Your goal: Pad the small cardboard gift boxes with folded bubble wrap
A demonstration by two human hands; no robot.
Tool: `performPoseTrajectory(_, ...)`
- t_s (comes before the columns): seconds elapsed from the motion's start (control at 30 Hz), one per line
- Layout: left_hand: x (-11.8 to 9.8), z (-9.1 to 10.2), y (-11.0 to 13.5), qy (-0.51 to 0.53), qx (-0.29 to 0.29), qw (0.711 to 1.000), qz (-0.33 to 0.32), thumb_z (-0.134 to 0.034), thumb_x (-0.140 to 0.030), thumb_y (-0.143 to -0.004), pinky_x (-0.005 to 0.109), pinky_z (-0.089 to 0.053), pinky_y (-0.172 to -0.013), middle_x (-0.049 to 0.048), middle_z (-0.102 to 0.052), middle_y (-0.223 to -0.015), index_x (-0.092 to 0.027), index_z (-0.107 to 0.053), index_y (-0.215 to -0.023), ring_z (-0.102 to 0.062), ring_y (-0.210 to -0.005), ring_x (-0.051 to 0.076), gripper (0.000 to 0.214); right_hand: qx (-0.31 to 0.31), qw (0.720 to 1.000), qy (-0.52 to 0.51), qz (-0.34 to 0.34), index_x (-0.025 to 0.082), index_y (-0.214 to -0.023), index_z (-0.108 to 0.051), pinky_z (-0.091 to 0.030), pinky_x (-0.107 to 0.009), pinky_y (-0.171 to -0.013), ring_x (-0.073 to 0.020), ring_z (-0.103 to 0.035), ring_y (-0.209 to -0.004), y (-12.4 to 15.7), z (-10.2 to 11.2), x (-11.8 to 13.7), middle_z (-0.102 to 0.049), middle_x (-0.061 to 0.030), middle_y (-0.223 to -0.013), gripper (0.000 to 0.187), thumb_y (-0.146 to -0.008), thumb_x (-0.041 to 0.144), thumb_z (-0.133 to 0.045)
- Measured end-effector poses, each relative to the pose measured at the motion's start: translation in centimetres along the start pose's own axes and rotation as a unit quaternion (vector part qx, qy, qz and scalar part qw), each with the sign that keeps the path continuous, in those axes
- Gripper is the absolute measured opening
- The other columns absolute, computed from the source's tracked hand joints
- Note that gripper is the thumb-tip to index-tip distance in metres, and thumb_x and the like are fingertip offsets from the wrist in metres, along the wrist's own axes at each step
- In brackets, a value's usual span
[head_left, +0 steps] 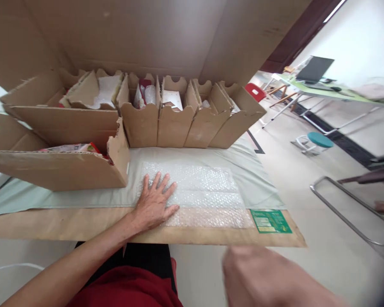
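Note:
A clear bubble wrap sheet [208, 192] lies flat at the front of the table, partly over a pale green cloth and partly over the bare wooden edge. My left hand [155, 202] rests on the sheet's left end, palm down with its fingers spread. Off the table's front edge, at the lower right, my right hand [256, 273] is raised close to the camera. It is smeared by motion and its fingers cannot be made out, nor can anything in them.
Several cardboard bins [176, 128] line the table's back before a tall cardboard panel [153, 34]. A larger cardboard box [67, 170] with red packaging inside stands at left. A green label [271, 221] lies at the right front. Beyond stand a teal stool [320, 139] and a desk.

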State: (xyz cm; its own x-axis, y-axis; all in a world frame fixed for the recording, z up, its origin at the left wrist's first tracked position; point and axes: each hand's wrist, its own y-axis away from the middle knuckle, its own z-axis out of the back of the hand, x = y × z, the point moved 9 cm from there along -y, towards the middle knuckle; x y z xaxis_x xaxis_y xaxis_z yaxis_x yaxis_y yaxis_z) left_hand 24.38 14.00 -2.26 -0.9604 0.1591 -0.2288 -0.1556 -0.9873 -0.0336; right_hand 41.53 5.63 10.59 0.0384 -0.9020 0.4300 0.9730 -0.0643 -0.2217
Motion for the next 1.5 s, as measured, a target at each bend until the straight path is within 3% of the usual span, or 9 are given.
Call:
performPoseTrajectory(0.2,-0.4,1.2,1.8,0.02,-0.014,0.999,-0.037,-0.052,-0.053,-0.097,0.065,-0.013,-0.124,0.0175,-0.033,-0.166,-0.022,-0.048,-0.151,-0.019,-0.157,0.038,0.062,-0.109,0.92,0.197,-0.32,0.023,-0.128,-0.063,-0.056,-0.05,-0.093,-0.0304,-0.065,-0.116,6.0,-0.9,-8.3,-0.068,-0.0129,-0.13,0.034,-0.095,0.019,-0.055)
performPoseTrajectory(0.5,-1.5,1.0,5.3,0.02,0.043,0.994,-0.102,-0.073,-0.045,-0.08,0.063,-0.015,-0.125,0.0148,-0.039,-0.164,-0.023,-0.044,-0.153,-0.028,-0.154,0.037,0.081,-0.141,0.889,0.339,-0.274,0.016,-0.108,-0.067,-0.049,-0.039,-0.084,-0.0258,-0.07,-0.096,7.2,-2.3,-10.0,-0.076,-0.0109,-0.108,0.025,-0.097,0.004,-0.049)
performPoseTrajectory(0.77,1.0,4.5,6.0,0.08,-0.054,0.991,-0.088,-0.049,-0.014,-0.085,0.055,-0.027,-0.124,0.0077,-0.07,-0.134,-0.022,-0.062,-0.131,-0.059,-0.132,0.027,0.048,-0.23,0.888,0.261,-0.299,0.022,-0.098,-0.064,-0.048,-0.038,-0.079,-0.0217,-0.067,-0.079,7.2,2.8,-9.4,-0.074,-0.0043,-0.088,0.015,-0.099,0.016,-0.051)
performPoseTrajectory(0.87,3.0,6.3,5.9,0.163,-0.119,0.979,-0.036,-0.046,-0.016,-0.089,0.043,-0.047,-0.108,0.0024,-0.079,-0.101,-0.024,-0.07,-0.098,-0.073,-0.101,0.021,0.027,-0.243,0.881,0.271,-0.303,0.024,-0.097,-0.066,-0.049,-0.039,-0.081,-0.0223,-0.067,-0.077,7.4,4.6,-9.0,-0.072,-0.0031,-0.082,0.013,-0.097,0.018,-0.054)
performPoseTrajectory(0.93,4.4,6.6,5.6,0.224,-0.127,0.966,0.033,-0.051,-0.026,-0.091,0.03,-0.056,-0.078,-0.0012,-0.075,-0.08,-0.024,-0.07,-0.086,-0.07,-0.072,0.017,0.02,-0.231,0.88,0.274,-0.312,0.024,-0.1,-0.067,-0.049,-0.042,-0.086,-0.0223,-0.067,-0.074,7.7,5.2,-9.4,-0.072,-0.0022,-0.08,0.015,-0.095,0.019,-0.054)
performPoseTrajectory(1.03,5.8,6.3,4.9,0.287,-0.129,0.94,0.132,-0.054,-0.037,-0.088,0.023,-0.044,-0.05,-0.0032,-0.07,-0.068,-0.023,-0.069,-0.08,-0.059,-0.053,0.013,0.021,-0.212,0.874,0.236,-0.368,0.026,-0.104,-0.07,-0.051,-0.044,-0.088,-0.0242,-0.07,-0.079,9.2,5.5,-11.5,-0.074,-0.0029,-0.083,0.02,-0.093,0.024,-0.053)
performPoseTrajectory(1.2,6.4,5.4,3.9,0.292,-0.158,0.927,0.172,-0.052,-0.038,-0.086,0.025,-0.051,-0.062,-0.0001,-0.075,-0.073,-0.022,-0.068,-0.083,-0.068,-0.066,0.017,0.023,-0.29,0.809,0.05,-0.508,0.025,-0.106,-0.071,-0.055,-0.038,-0.071,-0.0261,-0.071,-0.084,13.7,5.3,-16.7,-0.075,-0.0047,-0.087,0.028,-0.086,0.043,-0.065)
performPoseTrajectory(1.37,6.7,4.3,4.4,0.184,-0.192,0.947,0.181,-0.05,-0.036,-0.09,0.029,-0.054,-0.069,0.0054,-0.079,-0.087,-0.02,-0.068,-0.105,-0.074,-0.075,0.022,0.029,-0.409,0.764,-0.1,-0.488,0.021,-0.116,-0.064,-0.051,-0.035,-0.07,-0.0193,-0.063,-0.07,14.6,4.0,-20.7,-0.065,0.0006,-0.073,0.049,-0.079,0.051,-0.075)
performPoseTrajectory(1.5,6.3,4.0,4.5,0.094,-0.194,0.961,0.175,-0.047,-0.031,-0.092,0.03,-0.055,-0.07,0.0064,-0.079,-0.089,-0.019,-0.065,-0.12,-0.075,-0.08,0.024,0.035,-0.404,0.764,-0.059,-0.499,0.02,-0.119,-0.062,-0.051,-0.036,-0.07,-0.0184,-0.061,-0.068,14.2,3.2,-22.7,-0.067,-0.0009,-0.078,0.056,-0.077,0.055,-0.073)
